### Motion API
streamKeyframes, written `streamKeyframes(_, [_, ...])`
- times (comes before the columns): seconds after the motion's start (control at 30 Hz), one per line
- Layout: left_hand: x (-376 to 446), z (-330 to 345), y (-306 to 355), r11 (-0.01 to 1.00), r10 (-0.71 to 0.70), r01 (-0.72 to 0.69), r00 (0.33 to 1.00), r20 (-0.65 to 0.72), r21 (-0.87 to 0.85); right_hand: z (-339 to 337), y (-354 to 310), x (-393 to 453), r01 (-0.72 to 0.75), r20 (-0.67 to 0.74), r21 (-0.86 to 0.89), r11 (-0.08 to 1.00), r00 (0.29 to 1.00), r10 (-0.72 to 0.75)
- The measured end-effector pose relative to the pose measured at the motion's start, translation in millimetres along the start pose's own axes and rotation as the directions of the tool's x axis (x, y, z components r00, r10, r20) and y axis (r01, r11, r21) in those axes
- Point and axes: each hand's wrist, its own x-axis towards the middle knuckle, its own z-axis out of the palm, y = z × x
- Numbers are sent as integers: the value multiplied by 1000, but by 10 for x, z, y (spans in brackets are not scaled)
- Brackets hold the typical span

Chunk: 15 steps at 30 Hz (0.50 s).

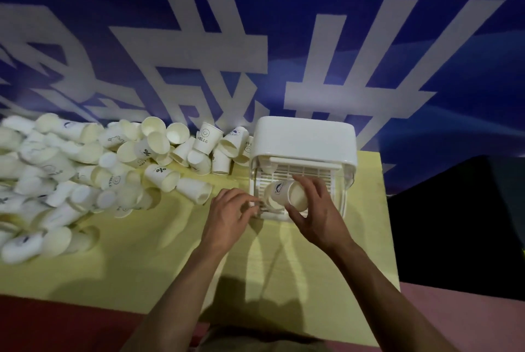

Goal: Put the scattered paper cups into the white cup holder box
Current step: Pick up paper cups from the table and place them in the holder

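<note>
The white cup holder box [305, 135] stands at the back right of the yellow table, its clear front compartment facing me. My right hand [318, 209] grips a white paper cup [287, 192] with a blue print, held on its side at the box's front opening. My left hand [230, 212] pinches the lower left corner of the box's front with curled fingers. A big heap of white paper cups [85, 169] lies scattered over the left half of the table, most on their sides.
The yellow table [159, 260] has bare surface in front of the box and the heap. A blue banner with large white characters [199, 53] hangs right behind the table. Red floor shows at the lower left, pink at the lower right.
</note>
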Motion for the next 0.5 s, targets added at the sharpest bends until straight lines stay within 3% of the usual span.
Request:
streamKeyframes(0.23, [-481, -282, -301, 987, -160, 158, 981, -110, -32, 356, 105, 332, 63, 160, -259, 964, 987, -21])
streamKeyframes(0.4, [-732, -381, -431, 961, -277, 273, 957, -91, -52, 529, 260, 408, 92, 272, -329, 940, 962, 2])
streamKeyframes(0.5, [-805, -447, -521, 957, -290, 286, 954, -79, -52, 585, 251, 418, 84, 270, -346, 934, 963, 13])
